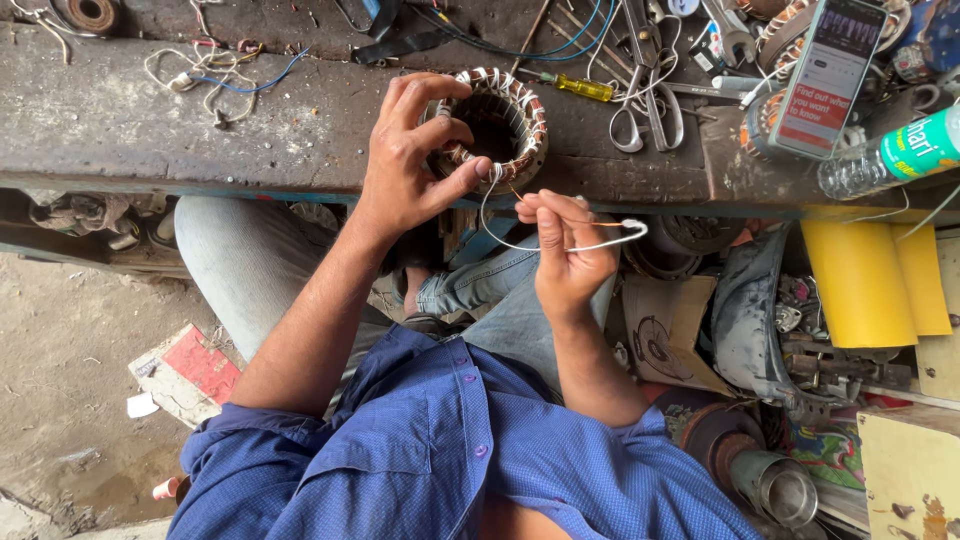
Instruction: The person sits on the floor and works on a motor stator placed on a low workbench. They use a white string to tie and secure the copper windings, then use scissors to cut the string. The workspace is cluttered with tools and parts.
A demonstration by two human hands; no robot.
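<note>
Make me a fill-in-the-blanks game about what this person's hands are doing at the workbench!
1. The left hand grips a round motor coil wound with ____ wire.
2. The right hand pinches a thin ____ sleeve that loops from the coil.
3. The screwdriver on the bench has a ____ handle.

Missing words: copper; white; yellow

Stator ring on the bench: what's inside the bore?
Inside the stator ring the bore looks dark and hollow, with copper windings and white ties around the rim. The left hand covers its left edge; the bottom is not visible.
</note>
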